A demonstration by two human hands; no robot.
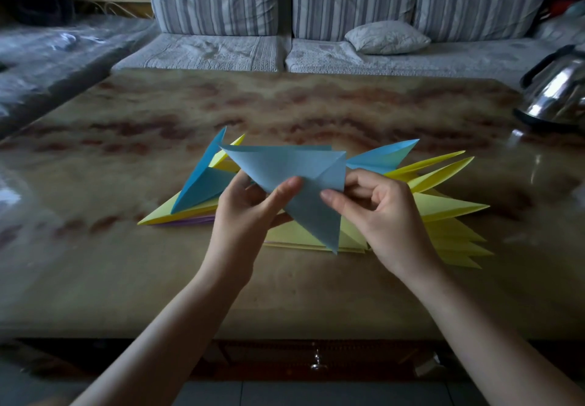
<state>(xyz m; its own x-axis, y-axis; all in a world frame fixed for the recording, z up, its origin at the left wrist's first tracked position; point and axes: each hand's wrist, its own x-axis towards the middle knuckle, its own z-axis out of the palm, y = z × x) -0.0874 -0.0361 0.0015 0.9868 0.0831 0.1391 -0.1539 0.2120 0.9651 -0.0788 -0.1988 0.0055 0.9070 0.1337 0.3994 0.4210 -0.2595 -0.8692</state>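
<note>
Item: blue folded sheet (285, 170), pinched mid-frame between left hand (247, 215) and right hand (386, 215). Risk judged: crease skewed if edges slipped.

Blue folded paper (285, 171) pinched between left hand (250, 215) and right hand (383, 215) thumbs, yellow folded pieces (443, 206) beyond the fingers, marble table (285, 105), kettle (557, 92) far right.
</note>
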